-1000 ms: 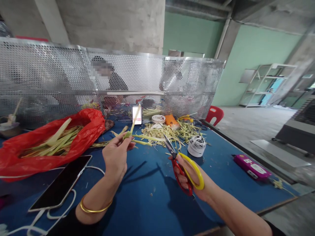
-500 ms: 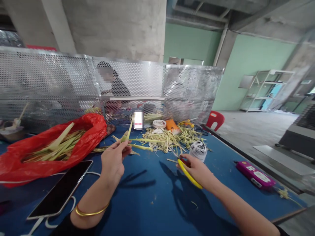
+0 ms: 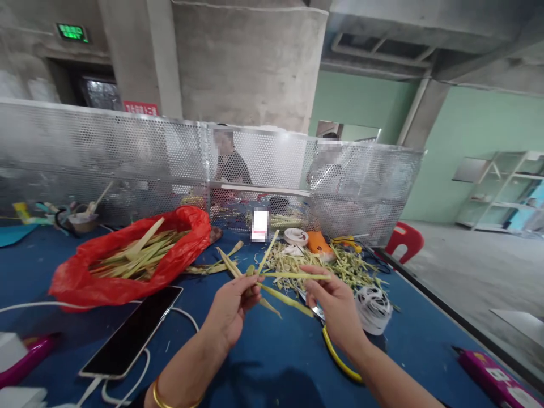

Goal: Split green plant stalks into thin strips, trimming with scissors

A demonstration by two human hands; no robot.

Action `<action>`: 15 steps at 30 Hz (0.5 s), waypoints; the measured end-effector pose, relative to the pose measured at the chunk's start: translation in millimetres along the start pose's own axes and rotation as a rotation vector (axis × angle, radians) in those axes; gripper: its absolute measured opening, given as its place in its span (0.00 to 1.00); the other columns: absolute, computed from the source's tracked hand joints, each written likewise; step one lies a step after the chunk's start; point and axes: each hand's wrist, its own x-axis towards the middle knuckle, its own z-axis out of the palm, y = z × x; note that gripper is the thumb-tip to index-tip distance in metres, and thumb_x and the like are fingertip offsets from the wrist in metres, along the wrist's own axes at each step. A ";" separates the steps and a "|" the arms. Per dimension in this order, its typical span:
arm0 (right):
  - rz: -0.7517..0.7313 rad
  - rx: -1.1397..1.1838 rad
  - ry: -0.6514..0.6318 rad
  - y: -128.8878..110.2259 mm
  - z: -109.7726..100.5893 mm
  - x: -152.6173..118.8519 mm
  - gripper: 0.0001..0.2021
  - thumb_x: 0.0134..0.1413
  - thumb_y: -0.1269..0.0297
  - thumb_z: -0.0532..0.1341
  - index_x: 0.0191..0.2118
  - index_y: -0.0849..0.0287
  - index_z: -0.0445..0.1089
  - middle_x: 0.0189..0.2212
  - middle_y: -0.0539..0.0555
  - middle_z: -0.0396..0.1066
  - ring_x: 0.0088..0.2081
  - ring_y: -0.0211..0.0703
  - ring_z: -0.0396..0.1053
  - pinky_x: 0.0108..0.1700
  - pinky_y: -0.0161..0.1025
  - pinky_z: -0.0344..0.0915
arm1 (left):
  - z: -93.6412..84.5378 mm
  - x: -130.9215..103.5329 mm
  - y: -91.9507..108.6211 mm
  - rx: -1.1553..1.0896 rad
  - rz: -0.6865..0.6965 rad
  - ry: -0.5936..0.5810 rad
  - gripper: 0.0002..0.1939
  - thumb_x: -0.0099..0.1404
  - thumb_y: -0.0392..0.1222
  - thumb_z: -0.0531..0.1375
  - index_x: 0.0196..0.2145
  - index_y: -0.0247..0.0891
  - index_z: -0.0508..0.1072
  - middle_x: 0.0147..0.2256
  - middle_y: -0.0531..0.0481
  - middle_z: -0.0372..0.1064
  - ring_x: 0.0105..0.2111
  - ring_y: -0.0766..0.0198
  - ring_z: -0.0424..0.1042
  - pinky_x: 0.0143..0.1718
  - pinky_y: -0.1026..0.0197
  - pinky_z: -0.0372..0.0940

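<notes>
My left hand [image 3: 238, 303] pinches a bundle of crossed pale green leaf strips [image 3: 268, 255], whose ends fan out several ways. My right hand [image 3: 334, 300] has its fingers closed on the end of one strip [image 3: 293, 275] that runs sideways from my left hand. Yellow-handled scissors [image 3: 340, 360] lie on the blue table beneath my right hand, blades partly hidden. Behind the hands is a heap of leaf scraps [image 3: 348, 265]. A roll of white strip [image 3: 373, 309] stands just right of my right hand.
A red plastic bag [image 3: 123, 292] of leaves and a phone [image 3: 134, 334] with white cables are at left. Purple devices [image 3: 495, 377] lie at both sides. Behind are tape [image 3: 296, 237], an orange packet [image 3: 319, 245] and a perforated metal screen [image 3: 170, 153], with people beyond.
My right hand has let go of the scissors, which now rest on the table, and has taken the end of a leaf strip. The view has shifted left and up.
</notes>
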 end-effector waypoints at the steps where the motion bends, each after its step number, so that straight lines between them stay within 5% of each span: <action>1: -0.006 0.093 0.045 -1.3 6.1 2.8 0.13 0.50 0.59 0.63 0.41 0.58 0.73 0.17 0.45 0.60 0.20 0.35 0.58 0.26 0.35 0.57 | 0.2 -0.1 -1.0 -0.005 0.001 0.004 0.02 0.53 0.29 0.64 0.26 0.31 0.77 0.22 0.49 0.71 0.19 0.72 0.68 0.23 0.72 0.69; 6: -0.048 0.226 0.092 4.3 16.5 7.8 0.11 0.45 0.60 0.67 0.36 0.58 0.75 0.18 0.47 0.65 0.20 0.35 0.59 0.25 0.36 0.57 | 1.3 2.1 -7.4 0.004 0.007 0.028 0.03 0.54 0.29 0.63 0.27 0.30 0.77 0.26 0.46 0.74 0.19 0.73 0.68 0.22 0.72 0.68; 11: -0.027 0.326 0.129 5.6 12.9 4.8 0.06 0.50 0.60 0.65 0.30 0.57 0.75 0.30 0.52 0.70 0.20 0.32 0.58 0.25 0.37 0.57 | 5.4 2.3 -17.8 0.033 -0.012 0.028 0.04 0.54 0.28 0.62 0.28 0.29 0.77 0.29 0.45 0.75 0.19 0.73 0.68 0.22 0.72 0.69; 15: 0.048 0.487 0.084 -6.7 8.6 4.3 0.04 0.49 0.63 0.65 0.30 0.56 0.74 0.19 0.47 0.61 0.19 0.33 0.56 0.25 0.36 0.56 | 8.3 0.5 -23.9 0.063 -0.057 0.014 0.03 0.54 0.28 0.63 0.28 0.29 0.77 0.29 0.45 0.75 0.19 0.74 0.68 0.22 0.72 0.68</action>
